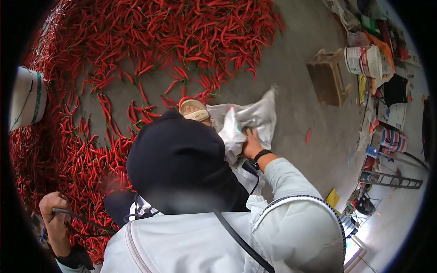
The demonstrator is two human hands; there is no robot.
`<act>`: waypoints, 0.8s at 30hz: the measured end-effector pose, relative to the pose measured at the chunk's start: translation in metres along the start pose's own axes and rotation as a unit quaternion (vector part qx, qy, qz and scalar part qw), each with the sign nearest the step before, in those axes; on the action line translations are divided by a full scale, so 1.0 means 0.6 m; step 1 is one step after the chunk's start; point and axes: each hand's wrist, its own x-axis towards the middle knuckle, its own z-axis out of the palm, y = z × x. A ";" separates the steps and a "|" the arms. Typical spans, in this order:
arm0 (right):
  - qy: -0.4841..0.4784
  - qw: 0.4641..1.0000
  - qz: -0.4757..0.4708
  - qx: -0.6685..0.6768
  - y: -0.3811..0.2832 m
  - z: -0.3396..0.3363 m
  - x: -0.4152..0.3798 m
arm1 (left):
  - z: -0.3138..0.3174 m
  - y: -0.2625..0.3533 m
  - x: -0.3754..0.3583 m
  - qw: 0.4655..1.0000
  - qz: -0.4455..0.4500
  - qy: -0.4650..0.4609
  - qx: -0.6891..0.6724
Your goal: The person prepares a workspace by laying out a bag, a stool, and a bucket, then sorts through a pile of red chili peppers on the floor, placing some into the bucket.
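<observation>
My left hand (pixel 54 211) is at the lower left, its fingers curled around a dark cord (pixel 86 221) that runs toward my body, with red chili peppers (pixel 86 168) around it. At the centre, my right hand (pixel 252 144) grips a crumpled white sack (pixel 259 113) on the floor beside my bent, black-clothed leg (pixel 177 154). Part of that hand is hidden by the sack's folds. A dark band (pixel 261 154) circles my right wrist. Just left of the sack, a beige sandal (pixel 193 110) shows on my foot.
Chili peppers (pixel 182 27) cover much of the grey floor (pixel 296 91) ahead and to the left. A white bucket (pixel 27 98) stands at the left edge. On the right are a wooden stool (pixel 325 77), another white bucket (pixel 363 61), a ladder (pixel 391 179) and mixed items.
</observation>
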 end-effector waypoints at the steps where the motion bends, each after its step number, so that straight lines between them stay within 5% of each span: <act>1: -0.002 0.998 -0.060 -0.004 -0.041 -0.044 -0.010 | 0.000 0.006 0.010 1.000 -0.003 -0.006 0.000; 3: 0.094 0.994 -0.038 0.025 -0.042 -0.028 -0.031 | -0.002 0.018 0.026 0.999 -0.003 -0.036 0.013; 6: -0.112 0.945 -0.210 -0.226 -0.038 -0.039 -0.065 | 0.001 0.025 0.033 0.999 0.002 -0.033 0.038; 10: 0.019 0.969 -0.182 -0.167 -0.052 -0.010 -0.086 | 0.001 0.012 0.038 0.998 -0.001 -0.058 0.011; 16: -0.181 0.967 -0.155 -0.094 -0.069 -0.108 -0.054 | -0.009 -0.010 0.028 0.998 -0.021 -0.048 -0.018; 17: -0.107 0.985 -0.131 0.046 -0.028 -0.100 -0.046 | -0.021 -0.013 0.021 0.998 -0.035 -0.049 -0.018; 20: 0.119 0.992 0.039 0.009 0.044 -0.235 0.004 | -0.037 -0.016 0.012 0.997 -0.035 -0.031 -0.066; 21: 0.231 0.966 0.089 0.074 0.079 -0.269 0.033 | -0.043 -0.023 0.005 0.994 -0.021 -0.013 -0.111; 22: 0.301 0.929 0.144 0.160 0.110 -0.300 0.065 | -0.097 -0.078 -0.057 0.977 -0.093 0.117 -0.154; 24: 0.339 0.869 0.237 0.272 0.163 -0.332 0.140 | -0.060 -0.016 -0.060 0.980 -0.041 0.126 -0.150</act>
